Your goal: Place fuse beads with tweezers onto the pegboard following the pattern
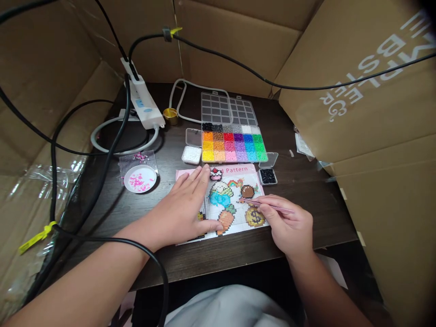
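Observation:
My left hand (189, 206) lies flat over the left part of a printed pattern sheet (241, 217), its fingers stretched out. Pink tweezers (277, 206) are pinched in my right hand (289, 222), their tip over the sheet near a brown round motif (247, 191). Also on the sheet are a carrot motif (226, 220), a blue and cream motif (220, 196) and a yellow money bag motif (255, 217). My left hand hides part of the sheet. Whether the tweezer tip holds a bead is too small to tell.
Behind the sheet stands an open bead box (235, 147) of many colours. Small boxes of white beads (191, 155) and black beads (267, 176) flank it. A white dish (140, 179) with pink beads is at left. Black cables (126, 118) and a power strip (145, 104) lie behind it.

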The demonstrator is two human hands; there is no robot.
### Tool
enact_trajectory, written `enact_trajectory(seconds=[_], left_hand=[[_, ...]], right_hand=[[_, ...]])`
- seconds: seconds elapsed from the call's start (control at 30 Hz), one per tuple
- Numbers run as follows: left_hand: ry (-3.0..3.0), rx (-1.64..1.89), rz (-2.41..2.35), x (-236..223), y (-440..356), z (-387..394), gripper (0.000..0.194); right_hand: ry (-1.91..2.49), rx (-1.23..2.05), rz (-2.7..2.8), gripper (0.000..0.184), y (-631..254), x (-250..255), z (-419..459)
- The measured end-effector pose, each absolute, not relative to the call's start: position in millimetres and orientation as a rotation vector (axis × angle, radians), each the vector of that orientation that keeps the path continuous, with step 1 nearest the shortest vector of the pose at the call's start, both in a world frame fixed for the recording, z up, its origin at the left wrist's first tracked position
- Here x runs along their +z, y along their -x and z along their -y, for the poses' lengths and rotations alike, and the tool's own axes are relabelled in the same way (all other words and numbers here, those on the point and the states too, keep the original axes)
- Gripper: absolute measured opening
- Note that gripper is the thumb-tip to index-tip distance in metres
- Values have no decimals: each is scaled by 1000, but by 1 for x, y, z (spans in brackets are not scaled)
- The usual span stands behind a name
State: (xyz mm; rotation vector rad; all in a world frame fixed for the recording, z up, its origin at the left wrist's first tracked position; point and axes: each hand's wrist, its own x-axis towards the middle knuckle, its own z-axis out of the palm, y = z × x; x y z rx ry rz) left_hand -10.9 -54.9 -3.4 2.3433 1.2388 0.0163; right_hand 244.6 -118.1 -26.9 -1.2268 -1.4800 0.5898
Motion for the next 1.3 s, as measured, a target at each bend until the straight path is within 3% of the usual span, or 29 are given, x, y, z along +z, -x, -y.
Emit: enact_trajectory(seconds=[0.67,0.93,1.13,1.3], left_hand=[[-2323,-7,-1244,-1,10,55,130],[-2312,10,-1254,0,10,54,129],[-2329,39,-1237,1,10,55,130],[-2322,36,-1237,1,9,55,129]], right_hand=[[1331,668,1338,9,-248,-29,120],[1413,258,993,14,-266,-19,91],[1456,190,1044,12,-265,-14,90],[1310,450,1256,9,-251,-18,106]])
